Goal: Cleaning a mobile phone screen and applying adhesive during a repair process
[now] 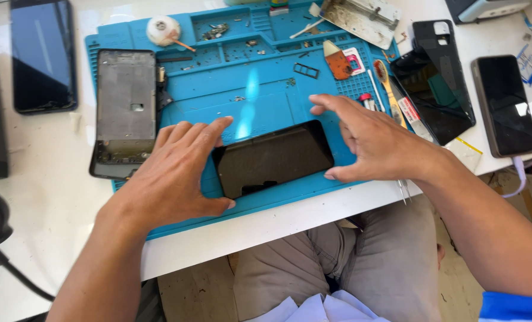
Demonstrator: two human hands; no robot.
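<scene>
Black phone screen (pixel 273 157) lies on blue mat (pixel 260 95). Left hand (pixel 173 173) and right hand (pixel 367 143), both spread wide, frame its ends; better press evenly, gently

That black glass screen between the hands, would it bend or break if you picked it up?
The black screen panel looks thin and flat, so probably light, stiff, and easy to crack. Its glossy face may be slippery. Lying flat on the blue mat, it shouldn't roll; the left hand and right hand bracket its ends.

A white tabletop (pixel 51 197) is spanning the scene from left to right, its near edge running diagonally. Bright light is reflecting off the surface at the far left. Below the near edge, a tan floor (pixel 194 295) is showing, and more floor is appearing at the right (pixel 519 191).
</scene>
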